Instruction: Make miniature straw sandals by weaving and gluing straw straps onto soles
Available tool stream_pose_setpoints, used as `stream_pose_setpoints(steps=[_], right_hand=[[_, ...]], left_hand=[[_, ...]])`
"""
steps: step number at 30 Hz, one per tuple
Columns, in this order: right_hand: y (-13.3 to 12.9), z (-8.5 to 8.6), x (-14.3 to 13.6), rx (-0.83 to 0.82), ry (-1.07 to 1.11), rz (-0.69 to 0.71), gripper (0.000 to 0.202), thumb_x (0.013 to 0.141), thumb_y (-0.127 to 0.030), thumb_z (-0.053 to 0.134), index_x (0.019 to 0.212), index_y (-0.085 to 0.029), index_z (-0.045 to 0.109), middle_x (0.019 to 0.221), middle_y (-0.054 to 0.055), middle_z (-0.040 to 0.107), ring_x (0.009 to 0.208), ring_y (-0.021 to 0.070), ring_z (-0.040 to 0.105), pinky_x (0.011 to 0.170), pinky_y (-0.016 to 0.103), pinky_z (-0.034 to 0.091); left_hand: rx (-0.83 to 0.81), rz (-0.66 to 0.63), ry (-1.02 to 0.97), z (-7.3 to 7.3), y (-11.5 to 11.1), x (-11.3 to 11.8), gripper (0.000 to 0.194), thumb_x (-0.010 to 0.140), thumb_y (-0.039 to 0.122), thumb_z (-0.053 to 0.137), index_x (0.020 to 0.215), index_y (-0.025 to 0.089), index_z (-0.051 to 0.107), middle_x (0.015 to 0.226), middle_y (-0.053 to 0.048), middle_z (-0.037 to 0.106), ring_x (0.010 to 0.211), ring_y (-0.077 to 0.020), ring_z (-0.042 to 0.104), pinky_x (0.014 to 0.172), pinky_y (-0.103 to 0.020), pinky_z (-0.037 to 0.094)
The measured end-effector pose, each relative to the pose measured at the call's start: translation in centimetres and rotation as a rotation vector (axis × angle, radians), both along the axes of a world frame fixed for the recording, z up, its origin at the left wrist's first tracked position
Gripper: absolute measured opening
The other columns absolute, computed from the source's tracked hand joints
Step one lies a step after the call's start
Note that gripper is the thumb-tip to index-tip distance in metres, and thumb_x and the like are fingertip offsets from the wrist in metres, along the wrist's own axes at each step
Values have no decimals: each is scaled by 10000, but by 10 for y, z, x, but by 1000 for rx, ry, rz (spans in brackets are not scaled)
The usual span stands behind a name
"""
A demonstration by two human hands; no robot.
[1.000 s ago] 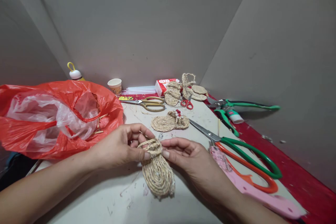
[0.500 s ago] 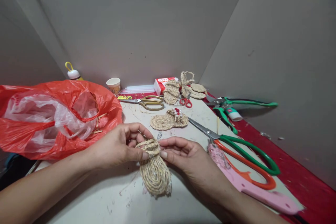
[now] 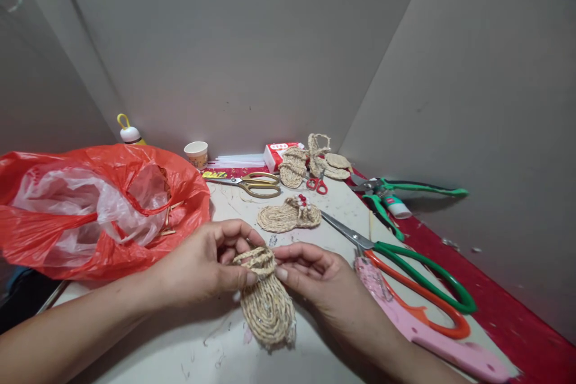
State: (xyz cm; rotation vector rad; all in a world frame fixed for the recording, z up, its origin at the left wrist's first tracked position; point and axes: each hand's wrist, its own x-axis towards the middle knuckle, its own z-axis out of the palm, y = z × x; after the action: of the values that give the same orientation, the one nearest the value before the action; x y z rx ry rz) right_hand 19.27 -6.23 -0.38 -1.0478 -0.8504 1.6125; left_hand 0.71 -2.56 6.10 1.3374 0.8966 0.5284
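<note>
A small woven straw sandal (image 3: pixel 270 312) is held over the table, its coiled sole toward me and its straps at the far end. My left hand (image 3: pixel 211 261) pinches the strap end from the left, thumb on top and fingers curled behind. From the right, my right hand (image 3: pixel 315 273) grips the same end between thumb and fingertips. Beyond them lies another straw sandal (image 3: pixel 279 218) with red and white beads on its strap.
Left, a red plastic bag (image 3: pixel 112 252). Right, green-and-orange scissors (image 3: pixel 405 252), a pink glue gun (image 3: pixel 423 330) and green-handled pruners (image 3: pixel 387 186). Behind stand gold scissors (image 3: pixel 256 184), a paper cup (image 3: pixel 197 155), small red scissors (image 3: pixel 317 184) and more straw pieces (image 3: pixel 292 167).
The view has tilted up slightly, so the table's things sit a little lower in the picture. Both hands keep nearly the same hold on the sandal.
</note>
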Motion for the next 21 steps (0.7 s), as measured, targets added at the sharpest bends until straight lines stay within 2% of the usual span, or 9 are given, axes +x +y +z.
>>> stream_pose_setpoints(steps=[5,12,18,21], right_hand=[[1,1,0,20,-18,-11,288,607,-293,859,837,-184,723,745,22,742,705,134,665,705,234,496],[-1,4,-1,2,-44,-69,271,574,-304,878,789,-209,743,746,1,736,717,122,647,707,217,494],[-2,-1,-1,-19,-57,-89,261,580,-273,877,790,-205,738,764,1,731,736,120,632,737,224,477],[-2,-3,0,-7,-53,-69,242,622,-267,857,822,-209,733,796,4,733,767,120,634,767,228,469]], left_hand=[[104,33,43,1,-5,0,228,702,211,724,903,164,627,663,41,528,558,-78,441,525,-197,329],[26,22,-99,-8,2,-2,229,693,206,728,886,166,612,658,48,523,532,-67,440,506,-188,333],[11,37,-85,-4,2,-1,198,668,109,700,840,159,616,572,79,487,477,-59,394,460,-184,284],[21,29,-86,-3,0,0,202,667,131,710,846,161,620,582,76,493,475,-60,395,459,-187,284]])
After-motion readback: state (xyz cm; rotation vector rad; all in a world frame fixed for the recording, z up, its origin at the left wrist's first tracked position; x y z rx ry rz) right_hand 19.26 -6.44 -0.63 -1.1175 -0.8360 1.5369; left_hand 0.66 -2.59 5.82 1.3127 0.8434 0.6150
